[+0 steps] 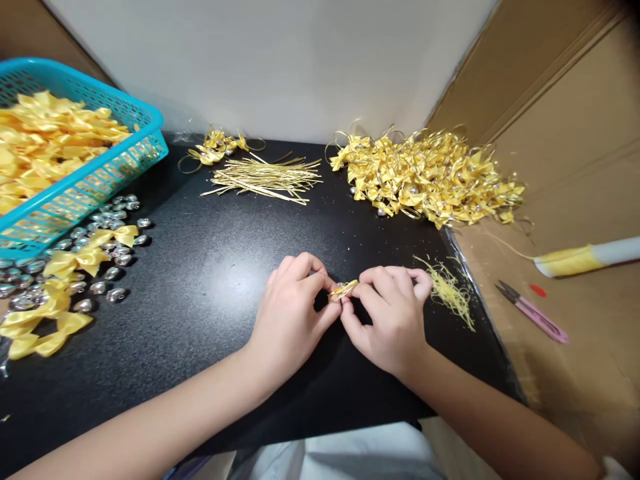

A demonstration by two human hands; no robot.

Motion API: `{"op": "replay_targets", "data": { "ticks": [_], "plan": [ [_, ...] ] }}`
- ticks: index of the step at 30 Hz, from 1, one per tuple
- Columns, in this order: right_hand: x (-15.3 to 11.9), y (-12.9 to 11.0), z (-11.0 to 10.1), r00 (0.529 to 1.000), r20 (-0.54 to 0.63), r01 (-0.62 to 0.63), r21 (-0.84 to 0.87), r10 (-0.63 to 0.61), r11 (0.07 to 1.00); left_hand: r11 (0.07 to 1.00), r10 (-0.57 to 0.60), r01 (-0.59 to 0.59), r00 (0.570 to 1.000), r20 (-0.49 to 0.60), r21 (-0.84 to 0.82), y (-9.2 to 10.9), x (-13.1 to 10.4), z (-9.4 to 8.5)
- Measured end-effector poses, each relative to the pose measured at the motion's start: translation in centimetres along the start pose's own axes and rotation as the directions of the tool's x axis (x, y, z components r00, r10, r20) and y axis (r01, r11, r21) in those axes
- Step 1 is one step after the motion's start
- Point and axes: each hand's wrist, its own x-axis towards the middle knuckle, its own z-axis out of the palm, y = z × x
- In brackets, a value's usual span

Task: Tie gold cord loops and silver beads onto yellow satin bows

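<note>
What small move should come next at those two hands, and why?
Probably steady the small, shiny yellow-and-gold piece with the left hand and gently snug it with the right hand: both pinch it, so no regrip seems needed, and with part of it covered, its tightness can't be confirmed.

Small yellow-and-gold piece point(345, 290) | glossy, thin gold strands showing along it | slanted, right end the higher | pinched between left hand point(293, 303) and right hand point(393, 310), ends partly hidden | over the black surface point(215, 247)
</note>
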Motion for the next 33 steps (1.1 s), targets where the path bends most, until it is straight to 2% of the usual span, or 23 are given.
{"op": "replay_targets", "data": {
  "ticks": [5, 11, 17, 23, 27, 33],
  "plan": [
    [0.1, 0.1, 0.3, 0.999, 0.033, 0.027, -0.013, -0.026, 1.000, 0.998, 0.018, -0.019, 1.000, 0.010, 0.061, 0.0, 0.1, 0.1],
    [0.0, 0.0, 0.4, 0.997, 0.073, 0.017, -0.025, -0.015, 1.000, 0.999, -0.025, 0.023, 0.999, 0.036, 0.037, 0.0, 0.3, -0.1],
    [0.0, 0.1, 0.5, 0.994, 0.109, -0.029, 0.016, 0.027, 0.999, 0.993, -0.082, 0.087, 0.995, 0.061, -0.085, -0.1, 0.6, -0.1],
    [0.1, 0.4, 0.2, 0.974, 0.205, -0.125, 0.118, 0.098, 0.985, 0.966, -0.143, 0.160, 0.985, 0.094, -0.204, -0.3, 0.6, 0.0],
    [0.2, 0.9, -0.1, 0.955, 0.262, -0.200, 0.222, 0.139, 0.954, 0.924, -0.204, 0.247, 0.964, 0.171, -0.293, -0.5, 0.8, -0.2],
    [0.5, 1.3, -0.1, 0.934, 0.341, -0.207, 0.261, 0.110, 0.943, 0.864, -0.236, 0.333, 0.930, 0.280, -0.378, -0.8, 1.0, -0.8]
  ]
}}
